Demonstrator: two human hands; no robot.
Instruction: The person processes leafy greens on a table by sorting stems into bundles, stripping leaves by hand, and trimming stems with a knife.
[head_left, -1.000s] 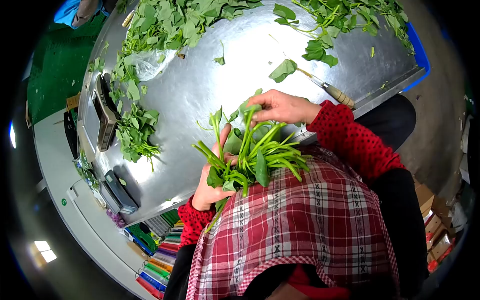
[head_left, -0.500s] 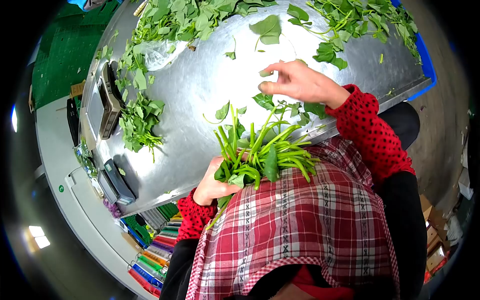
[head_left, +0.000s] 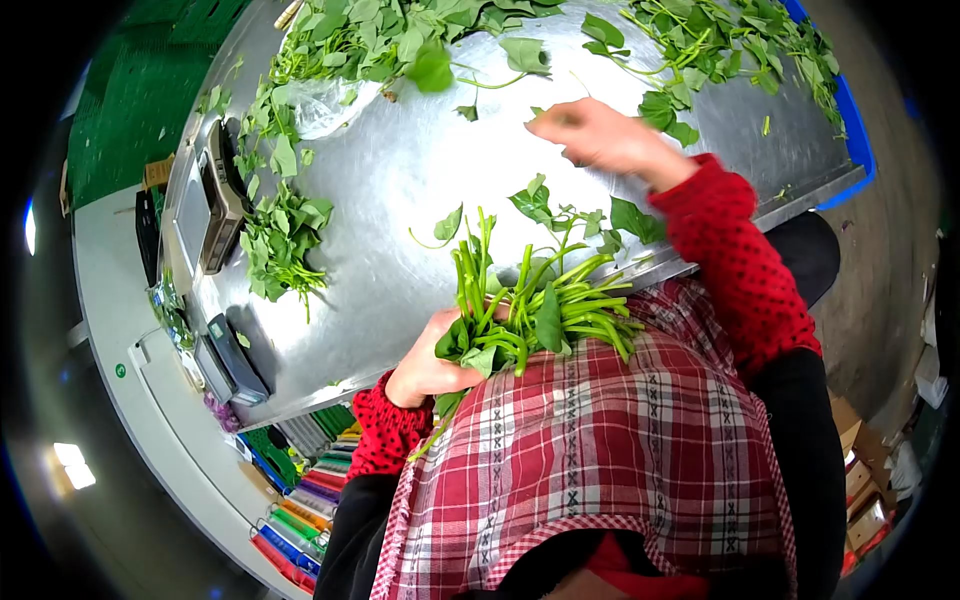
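My left hand (head_left: 432, 362) is closed around a thick bunch of leafy green stems (head_left: 535, 315), held against the plaid apron (head_left: 600, 440) at the table's front edge. The cut-looking stem ends fan up and to the right. My right hand (head_left: 603, 138) is above the metal table, its blurred fingers stretched to the left and apparently holding nothing. Beyond it, toward the far pile, a smeared green leaf (head_left: 430, 68) looks to be in the air. Some loose leafy sprigs (head_left: 535, 203) lie just past the bunch.
A large heap of leaves (head_left: 390, 35) covers the far side, with another pile (head_left: 710, 50) at far right. A small bundle (head_left: 285, 240) lies on the left beside a scale (head_left: 222, 200) and a second device (head_left: 235, 360). A plastic bag (head_left: 325, 108) sits near the heap.
My right hand has moved up and away from the bunch. A blurred leaf now appears near the far heap. My left hand keeps its hold on the bunch, nearly still.
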